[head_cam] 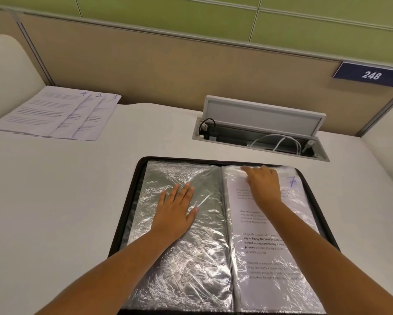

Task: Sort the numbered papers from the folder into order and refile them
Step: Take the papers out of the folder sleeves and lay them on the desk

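The folder [222,235] lies open on the bench [54,201], low and right of centre in the frame. The left hand [176,210] rests flat with straight fingers on an empty, crinkled plastic sleeve [179,258]. The right hand [262,184] reaches to the top edge of the right-hand sleeve holding the sheet marked 7 [270,235]; its fingertips look curled at the sleeve mouth, though whether they pinch the paper I cannot tell. Three papers [54,112], marked 4, 2 and 3, sit fanned in the upper left. The sheet looks light and floppy, the plastic slippery; best drawn out by its top edge.

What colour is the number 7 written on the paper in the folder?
Blue or purple ink; the 7 shows best in the head view.
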